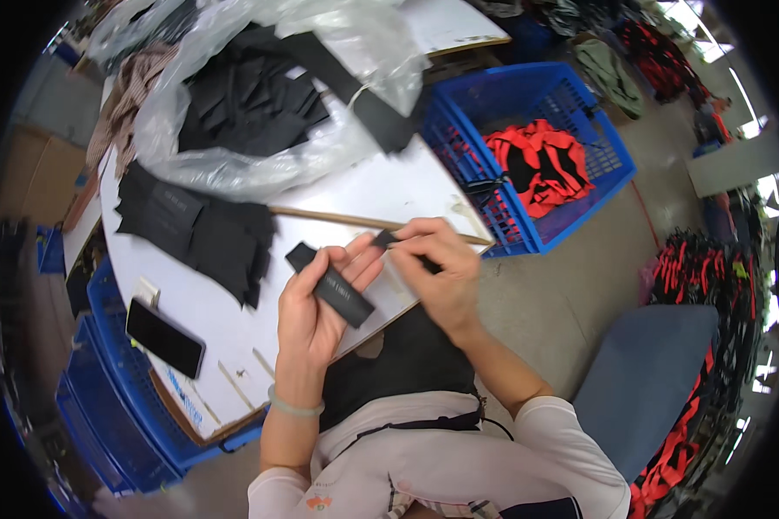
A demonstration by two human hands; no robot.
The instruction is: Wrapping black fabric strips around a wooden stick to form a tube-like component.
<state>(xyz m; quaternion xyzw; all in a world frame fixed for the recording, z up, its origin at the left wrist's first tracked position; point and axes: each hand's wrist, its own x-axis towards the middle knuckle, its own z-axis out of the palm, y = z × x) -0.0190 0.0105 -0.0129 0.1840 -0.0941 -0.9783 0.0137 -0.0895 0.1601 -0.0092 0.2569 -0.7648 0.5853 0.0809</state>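
A folded black fabric strip (344, 299) with faint printing lies across my left hand (306, 318), its thumb closed over it. Close to those fingertips, my right hand (446, 281) has its fingers bent together around a small black fabric piece (384, 239). Whether this piece belongs to the same strip, I cannot tell. Both hands are over the near edge of the white table (303, 232). Left of them, a stack of similar black strips (195, 227) is spread out on the tabletop.
An open clear plastic bag (234, 177) holds many black pieces (251, 95) at the back. A phone (165, 337) lies at the left. The blue crate (541, 238) at the right contains red and black fabric (541, 169). Blue crates (117, 406) stand at lower left, a dark chair (645, 381) at right.
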